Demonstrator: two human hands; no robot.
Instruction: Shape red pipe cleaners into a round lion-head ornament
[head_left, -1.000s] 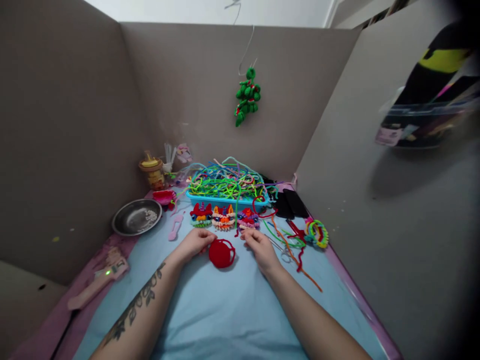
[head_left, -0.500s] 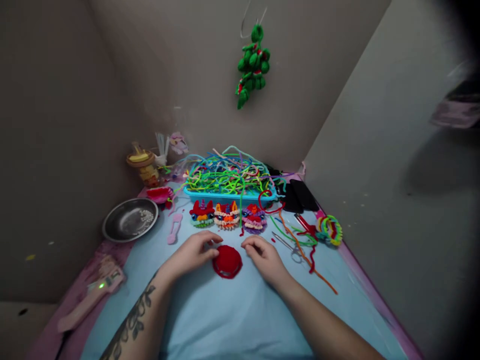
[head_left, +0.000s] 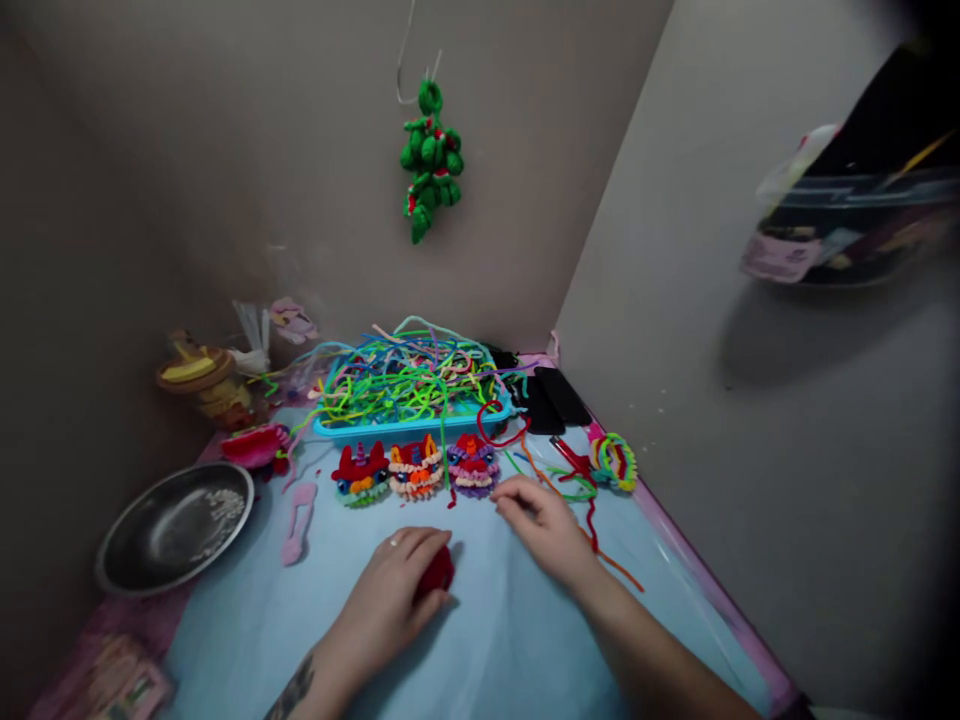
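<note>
My left hand [head_left: 394, 590] curves over a round red fuzzy piece [head_left: 435, 574] with fingers and thumb around it, so most of the piece is covered. To its right, my right hand [head_left: 544, 530] hovers over the cloth with fingers curled and tips close to the thumb. Whether anything small is between those tips, I cannot make out. Just beyond it sits a purple and red pipe-cleaner animal face [head_left: 473, 466]. An orange-and-peach face [head_left: 417, 468] and a red-and-green face [head_left: 361, 474] stand in line to its left. The scissors are hidden behind my right hand.
Behind the faces stands a blue tray [head_left: 405, 432] heaped with pipe cleaners. A metal bowl [head_left: 169, 540] with small white beads and a pink clip [head_left: 298, 525] lie left. Right are dark phones [head_left: 559, 395], a colourful ring [head_left: 613, 462] and loose stems. A green ornament [head_left: 431, 165] hangs above.
My left hand has closed over the red piece, which was lying flat and uncovered. My right hand has moved farther from it, over the scissors. The view has turned right.
</note>
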